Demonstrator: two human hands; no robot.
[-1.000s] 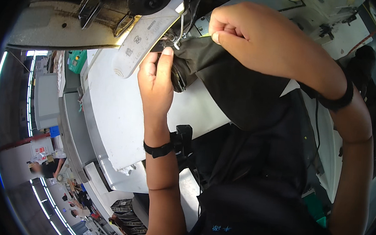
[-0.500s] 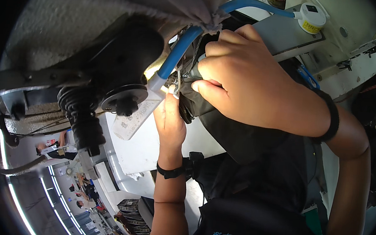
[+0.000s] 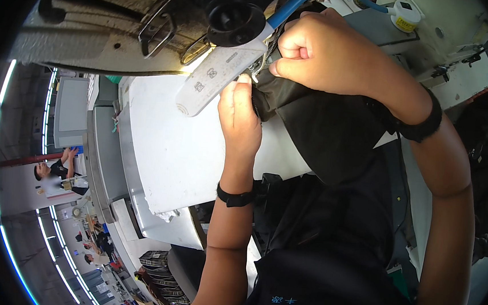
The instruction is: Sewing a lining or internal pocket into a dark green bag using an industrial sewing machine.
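My left hand (image 3: 240, 118) pinches dark olive fabric (image 3: 325, 141) beside the metal foot (image 3: 256, 67) of a sewing machine (image 3: 105, 27), its fingertips partly hidden by a pale plastic guard (image 3: 218, 79). My right hand (image 3: 329, 56) is closed on the same fabric just right of the foot, thumb and curled fingers near a metal zipper (image 3: 274, 39). The fabric drapes from both hands over the edge of a white work table (image 3: 169, 152). The stitching point itself is too small and shadowed to make out.
A blue hose (image 3: 292, 7) runs above the hands; a white round device with a yellow label (image 3: 404, 19) sits at top right. Dark garments (image 3: 487, 154) lie at far right. A co-worker (image 3: 53, 169) works at far left; a striped cushion (image 3: 159, 278) is below.
The view has tilted up and back down, shifting the scene rightward overall. My right hand has come closer to the machine's foot; my left hand stays beside it.
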